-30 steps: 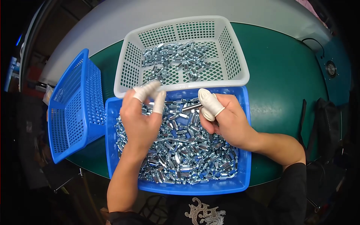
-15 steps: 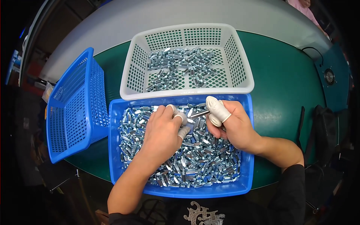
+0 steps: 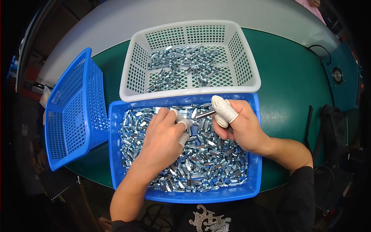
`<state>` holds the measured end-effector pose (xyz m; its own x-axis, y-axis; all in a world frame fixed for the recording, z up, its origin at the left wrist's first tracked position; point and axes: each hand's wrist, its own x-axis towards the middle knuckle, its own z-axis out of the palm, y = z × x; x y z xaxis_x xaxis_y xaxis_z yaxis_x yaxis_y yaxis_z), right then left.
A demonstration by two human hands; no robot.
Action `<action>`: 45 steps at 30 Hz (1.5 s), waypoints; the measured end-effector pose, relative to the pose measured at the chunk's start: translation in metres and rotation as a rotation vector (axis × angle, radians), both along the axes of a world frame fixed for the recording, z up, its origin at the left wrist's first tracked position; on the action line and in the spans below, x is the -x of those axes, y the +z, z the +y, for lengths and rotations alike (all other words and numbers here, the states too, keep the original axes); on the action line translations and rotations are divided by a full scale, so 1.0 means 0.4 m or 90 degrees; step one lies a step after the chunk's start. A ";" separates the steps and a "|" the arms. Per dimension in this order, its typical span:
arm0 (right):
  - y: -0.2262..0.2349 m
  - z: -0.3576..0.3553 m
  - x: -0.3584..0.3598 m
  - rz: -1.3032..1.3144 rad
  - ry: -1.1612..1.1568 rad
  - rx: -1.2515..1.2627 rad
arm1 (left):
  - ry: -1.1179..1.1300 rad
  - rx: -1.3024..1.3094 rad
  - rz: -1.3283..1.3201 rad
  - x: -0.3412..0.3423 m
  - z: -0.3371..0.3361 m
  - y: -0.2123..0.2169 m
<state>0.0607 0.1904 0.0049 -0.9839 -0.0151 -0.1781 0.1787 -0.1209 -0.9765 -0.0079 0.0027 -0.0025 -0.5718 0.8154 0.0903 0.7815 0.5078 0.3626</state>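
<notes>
Metal fittings (image 3: 197, 166) are short, slender, silver-coloured parts with flat, faceted bodies; many show a narrower, stepped end. Surfaces are bright and reflective, with a slight bluish cast and dark bands where the flats turn from the light. Most lie loose, at mixed angles, in a solid-walled blue bin (image 3: 201, 197) nearest the person; a smaller group lies in the perforated white basket (image 3: 189, 92) directly behind it. The right hand (image 3: 247, 125) is above the right side of the bin, its thumb and index finger closed on a slim metal piece (image 3: 205, 115) with dark and bright lengthwise faces, pointing toward the left hand (image 3: 160, 135). The left-hand fingers are bent downward over the fittings; whether they grip one cannot be told. White finger covers (image 3: 226, 111) are worn on both hands. A perforated blue basket (image 3: 96, 135) stands tilted left of the bin on the green bench (image 3: 293, 89). Pale ornamental lettering with a figure forms a print (image 3: 210, 222) on the person's dark shirt; small marks on the white basket's front rim are too small to read.
</notes>
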 end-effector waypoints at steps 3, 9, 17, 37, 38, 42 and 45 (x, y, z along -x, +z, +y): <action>0.000 -0.003 0.000 -0.001 0.000 -0.001 | -0.040 0.029 0.038 -0.002 0.008 0.002; 0.001 -0.008 -0.008 0.005 0.007 -0.005 | -0.003 0.043 0.112 -0.017 0.014 -0.004; -0.001 -0.006 -0.001 0.032 -0.044 0.034 | 0.148 -0.332 -0.332 -0.003 -0.002 0.022; -0.008 -0.007 -0.005 -0.011 0.084 0.022 | 0.059 -0.472 -0.247 -0.038 0.032 0.008; -0.004 0.003 -0.003 -0.013 0.086 0.022 | -0.038 -0.423 -0.039 -0.029 0.038 0.010; 0.001 0.029 0.012 -0.205 0.218 0.106 | -0.047 -0.411 0.099 -0.035 0.049 0.042; 0.003 0.020 0.015 -0.235 0.251 0.263 | 0.014 -0.481 -0.032 -0.049 0.047 0.048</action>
<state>0.0547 0.1986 0.0062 -0.7661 -0.4999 -0.4040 0.5993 -0.3284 -0.7301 0.0118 0.0213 0.0168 -0.6052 0.5305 0.5936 0.7476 0.1225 0.6527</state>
